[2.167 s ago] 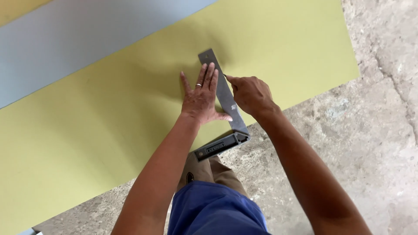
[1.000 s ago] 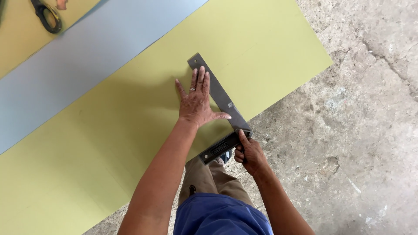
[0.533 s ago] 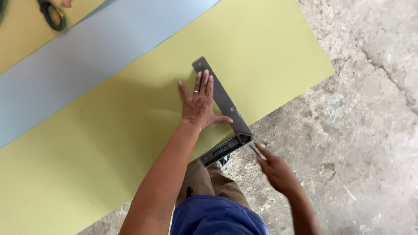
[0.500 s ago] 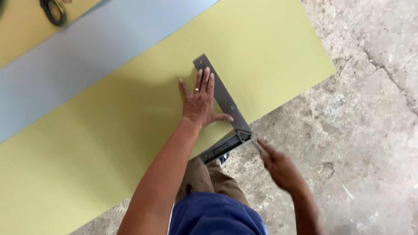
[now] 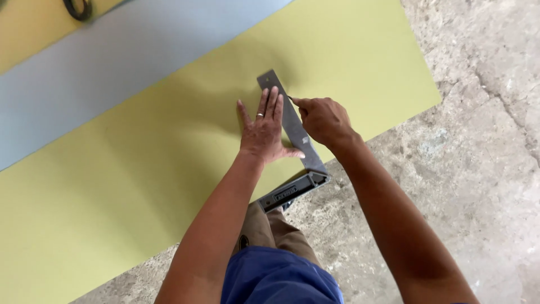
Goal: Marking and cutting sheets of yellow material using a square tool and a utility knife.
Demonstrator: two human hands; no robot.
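A metal try square lies on a yellow-green sheet (image 5: 140,169), its flat grey blade (image 5: 272,79) pointing away from me and its dark stock (image 5: 292,191) against the sheet's near edge. My left hand (image 5: 263,130) presses flat beside and partly on the blade, fingers spread, a ring on one finger. My right hand (image 5: 323,121) is on the blade's right side, fingers pinched on a thin pointed tool (image 5: 290,97) whose tip touches the sheet at the blade's edge near its far end. Most of the tool is hidden in the hand.
A grey-blue sheet (image 5: 112,56) lies beyond the yellow-green one, with another yellowish sheet at the top left carrying a dark scissors handle (image 5: 79,8). Rough concrete floor (image 5: 450,186) fills the right side. My knees and blue shorts (image 5: 281,281) are at the bottom.
My right hand has come up from the floor near the square's stock to the blade's right edge near its far end. My left hand and the square have stayed put.
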